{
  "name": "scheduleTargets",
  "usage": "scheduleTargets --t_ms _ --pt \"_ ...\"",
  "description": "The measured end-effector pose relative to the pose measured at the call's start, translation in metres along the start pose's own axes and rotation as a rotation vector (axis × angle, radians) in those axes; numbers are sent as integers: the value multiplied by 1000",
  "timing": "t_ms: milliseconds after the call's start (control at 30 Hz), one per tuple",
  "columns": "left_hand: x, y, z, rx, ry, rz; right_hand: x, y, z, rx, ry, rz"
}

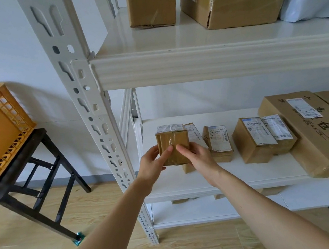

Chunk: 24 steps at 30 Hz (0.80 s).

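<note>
Clasping the taped box [173, 146] at frame centre, over the white shelf [242, 174], between left grip [152, 166] and right grip [200, 157]; ideally keeping it level, clearing the labelled parcel [218, 139] beside it.

Item: small cardboard box [173, 145]. Brown, approx. cube-shaped, closed, clear tape across the face toward you, white label on top. Pose: upright, top level. Loc.: held betw. your left hand [154, 165] and right hand [198, 158], over left end of white shelf [242, 174].
</note>
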<state>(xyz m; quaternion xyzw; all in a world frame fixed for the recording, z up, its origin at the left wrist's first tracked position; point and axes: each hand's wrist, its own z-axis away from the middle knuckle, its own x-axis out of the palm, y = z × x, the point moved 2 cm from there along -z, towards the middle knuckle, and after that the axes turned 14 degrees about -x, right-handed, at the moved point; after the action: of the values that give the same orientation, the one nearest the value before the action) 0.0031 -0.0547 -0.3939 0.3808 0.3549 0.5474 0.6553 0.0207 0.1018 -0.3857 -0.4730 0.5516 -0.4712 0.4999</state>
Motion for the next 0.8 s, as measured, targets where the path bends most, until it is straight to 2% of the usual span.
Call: scheduleTargets --t_ms 233,433,500,667,800 --pt "-7 10 2 33 69 18 12 -12 5 -25 29 -24" --pt "-21 27 4 40 144 11 16 -21 0 38 -95 -149" --pt "-23 32 8 60 140 27 15 -22 -3 2 -122 -102" --pt "-20 34 17 91 49 -60 11 -21 -8 -129 34 29" --pt "-15 29 16 81 7 -157 11 -27 -10 -116 111 19"
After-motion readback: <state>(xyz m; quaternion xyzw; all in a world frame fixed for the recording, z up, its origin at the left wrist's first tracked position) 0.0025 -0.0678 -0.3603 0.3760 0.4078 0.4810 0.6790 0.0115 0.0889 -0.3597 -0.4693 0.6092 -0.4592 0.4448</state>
